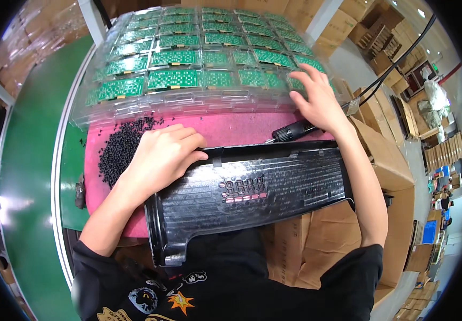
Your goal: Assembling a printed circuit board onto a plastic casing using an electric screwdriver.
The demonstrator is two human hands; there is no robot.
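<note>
A long black plastic housing (252,187) lies across the front of the pink mat, tilted, with a small cut-out pattern in its middle. My left hand (169,152) is closed over its far edge near the left end, fingers curled. My right hand (316,99) reaches past the housing to the right side of a clear plastic tray (188,101) filled with rows of green circuit boards (173,78). Its fingers are spread over the boards at the near right corner; no board shows between them. Below this hand lies a black electric screwdriver (293,131), its tip pointing left.
A heap of small black screws (121,150) sits left on the pink mat (236,124). An open cardboard box (397,214) stands at the right, with more cardboard near my lap. A black cable (397,61) hangs at the upper right. Green floor (33,160) stretches along the left.
</note>
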